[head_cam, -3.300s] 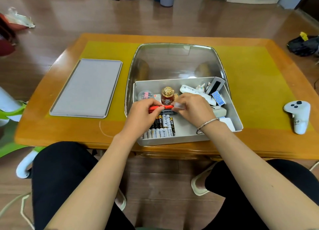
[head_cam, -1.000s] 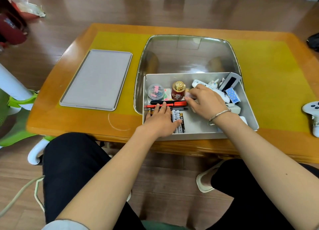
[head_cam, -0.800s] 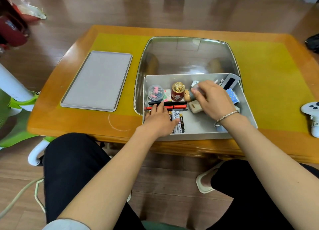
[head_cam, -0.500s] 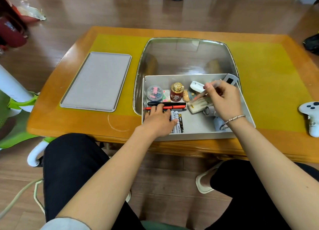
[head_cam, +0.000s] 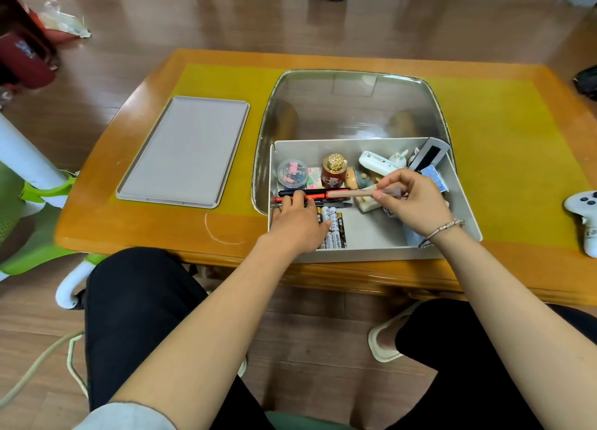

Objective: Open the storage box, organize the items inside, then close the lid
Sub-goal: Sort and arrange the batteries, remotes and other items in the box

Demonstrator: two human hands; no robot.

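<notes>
Fingers (head_cam: 382,193) of my right hand (head_cam: 412,203) pinch a tan pen (head_cam: 357,192), which lies sideways with its tip pointing left. My left hand (head_cam: 295,226) lies flat on the batteries (head_cam: 334,227), fingertips touching the red pen (head_cam: 310,195) and black pens.

I sit at the wooden table (head_cam: 155,223). On it stands the open storage box (head_cam: 465,203), holding everything. Its gray lid (head_cam: 184,151) lies well to the left. Inside, a red jar (head_cam: 333,174) and a tub of clips (head_cam: 292,172) stand at the back.
</notes>
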